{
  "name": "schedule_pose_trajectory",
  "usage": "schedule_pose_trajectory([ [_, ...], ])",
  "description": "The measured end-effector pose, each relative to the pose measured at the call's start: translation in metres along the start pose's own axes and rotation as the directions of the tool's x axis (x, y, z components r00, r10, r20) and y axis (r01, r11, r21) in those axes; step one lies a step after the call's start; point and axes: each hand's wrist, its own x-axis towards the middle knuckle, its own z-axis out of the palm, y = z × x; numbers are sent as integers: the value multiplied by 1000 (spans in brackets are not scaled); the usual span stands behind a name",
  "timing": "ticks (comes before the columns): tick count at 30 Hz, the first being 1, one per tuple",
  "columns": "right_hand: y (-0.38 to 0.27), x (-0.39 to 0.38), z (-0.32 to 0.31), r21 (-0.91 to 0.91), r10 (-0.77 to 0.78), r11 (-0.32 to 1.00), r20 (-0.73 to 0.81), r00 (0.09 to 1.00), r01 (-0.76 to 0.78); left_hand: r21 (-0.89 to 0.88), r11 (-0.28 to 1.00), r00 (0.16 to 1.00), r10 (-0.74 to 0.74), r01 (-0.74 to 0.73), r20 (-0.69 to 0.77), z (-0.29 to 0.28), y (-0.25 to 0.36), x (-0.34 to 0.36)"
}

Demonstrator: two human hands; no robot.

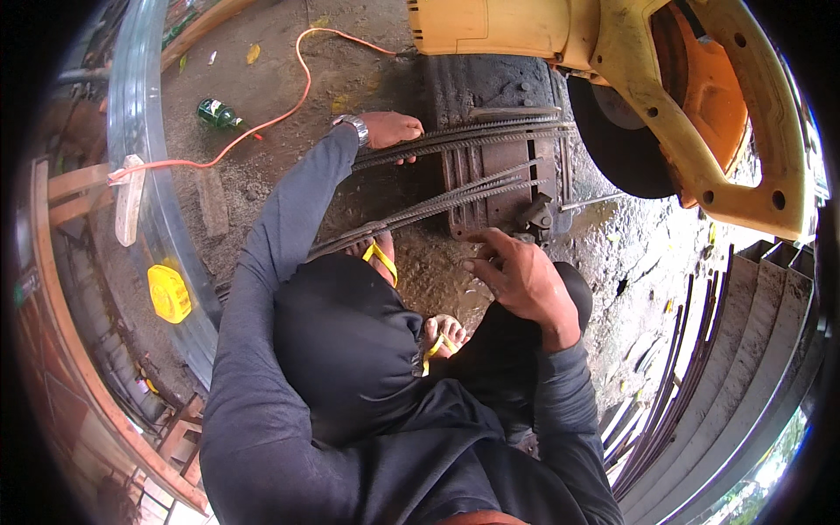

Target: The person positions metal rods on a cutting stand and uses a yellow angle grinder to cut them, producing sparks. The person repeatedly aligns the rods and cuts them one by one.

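Note:
My left hand [392,131], with a watch on its wrist, is closed around a bundle of ribbed steel rebars [472,136]; its fingertips show below them. These bars lie across the metal base [464,197] of a yellow cut-off saw, with their ends near its dark cutting disc [617,131]. A second group of rebars [420,208] slants over the near part of the base and runs back past my left knee. My right hand [523,278] hovers above my right knee, close to the base's clamp [535,213], its fingers loosely bent and apart with nothing visible in them.
The saw's yellow body [516,26] spans the upper right. An orange cord [302,87] crosses the muddy ground near a green bottle [219,114]. At left, a yellow tape measure [169,294] rests on a long metal channel [140,79]. Long metal sections [744,350] are stacked at right.

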Motion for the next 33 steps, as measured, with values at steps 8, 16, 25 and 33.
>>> schedule_pose_trajectory([
  [8,6,-2,1,-59,-5,998,5,1000,5,-56,998,997,-14,18,69,-9,-4,3],
  [16,4,0,2,-56,58,997,40,998,-55,-46,997,985,-55,63,166,-14,5,-8],
  [25,-2,1,-3,-19,26,999,19,999,-26,41,999,996,18,-21,88,1,3,-4],
  [33,12,-5,-12,73,133,990,-221,966,-119,251,967,996,61,-44,-60,-1,10,-14],
])
